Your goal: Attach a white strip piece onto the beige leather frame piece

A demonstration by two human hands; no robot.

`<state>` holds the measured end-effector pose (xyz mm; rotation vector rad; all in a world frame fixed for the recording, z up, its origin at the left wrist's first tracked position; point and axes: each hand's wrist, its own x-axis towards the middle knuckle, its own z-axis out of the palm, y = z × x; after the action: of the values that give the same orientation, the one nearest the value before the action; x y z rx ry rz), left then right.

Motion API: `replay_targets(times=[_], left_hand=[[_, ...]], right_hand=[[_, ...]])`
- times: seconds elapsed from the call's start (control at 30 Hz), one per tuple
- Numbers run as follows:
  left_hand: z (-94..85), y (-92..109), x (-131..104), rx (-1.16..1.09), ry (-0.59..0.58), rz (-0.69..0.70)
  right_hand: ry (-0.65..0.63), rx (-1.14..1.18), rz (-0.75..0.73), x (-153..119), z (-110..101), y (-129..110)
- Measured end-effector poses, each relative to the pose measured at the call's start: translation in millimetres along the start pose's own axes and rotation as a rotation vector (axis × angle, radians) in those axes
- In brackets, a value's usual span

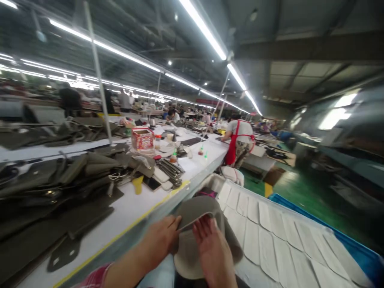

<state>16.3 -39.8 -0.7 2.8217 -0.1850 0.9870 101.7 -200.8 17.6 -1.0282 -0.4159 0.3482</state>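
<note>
A curved grey-brown leather-like piece (198,208) is in front of me at the bottom middle, with a rounded edge and an open fold facing me. My left hand (159,242) pinches its left edge, thumb on top. Flat against the inside of the fold lies my right hand (213,248), its fingers stretched out and partly under the upper layer. How the layers join behind my right hand is hidden. Left of my hands, a dark flat cut piece with holes (64,252) lies on the white table (99,236).
Dark pieces (75,172) are heaped on the table's left. Metal tools (171,170), a phone (152,183) and a red patterned box (143,139) stand or lie farther back. White strips (270,228) lie in rows at right, beside a blue edge (330,236). A person in a red apron (237,140) bends over the table.
</note>
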Motion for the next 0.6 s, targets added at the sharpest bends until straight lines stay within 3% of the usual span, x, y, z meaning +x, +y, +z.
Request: replay_targets(times=[0.07,0.13,0.27,0.43,0.6], left_hand=[[9.7,-5,2,-0.049,0.0,-0.047],[8.2,-7,6,-0.095,-0.023,-0.08],[-1.5,-8,8,-0.067,-0.045,-0.086],[8.5,-4,1,0.013,-0.039,0.041],[1.7,-4,-2,-0.238,-0.274,-0.126]], right_hand=[[0.201,0.101,-0.024,4,6,-3],[0.308,0.079,-0.038,12,7,-4],[0.272,0.159,0.09,26,3,-10],[0.173,0.269,0.096,40,4,-28],[0.305,-0.176,0.053,51,6,-36]])
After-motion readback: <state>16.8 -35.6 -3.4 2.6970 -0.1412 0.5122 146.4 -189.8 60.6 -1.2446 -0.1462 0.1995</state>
